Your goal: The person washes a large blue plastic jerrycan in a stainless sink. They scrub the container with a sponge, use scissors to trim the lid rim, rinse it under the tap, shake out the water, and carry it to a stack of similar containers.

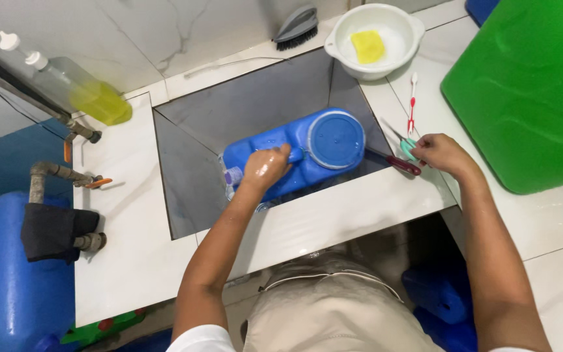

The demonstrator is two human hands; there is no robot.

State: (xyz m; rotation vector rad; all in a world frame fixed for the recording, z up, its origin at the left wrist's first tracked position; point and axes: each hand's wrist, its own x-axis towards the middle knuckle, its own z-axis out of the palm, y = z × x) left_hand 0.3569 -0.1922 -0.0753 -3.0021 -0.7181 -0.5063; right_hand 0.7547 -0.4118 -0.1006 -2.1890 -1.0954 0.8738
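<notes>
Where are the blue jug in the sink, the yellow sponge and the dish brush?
Blue jug (333, 140): head view, on its round flat end.
Yellow sponge (367, 46): head view, middle of the sponge, inside the white bowl.
Dish brush (296, 27): head view, on its grey back.

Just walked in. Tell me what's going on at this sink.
A person stands at a grey sink set in a white tiled counter. The left hand grips the handle of a blue plastic jug lying on its side in the sink. The right hand rests on the counter at a small green brush, beside a red-handled knife. A white basin with a yellow sponge sits behind.
</notes>
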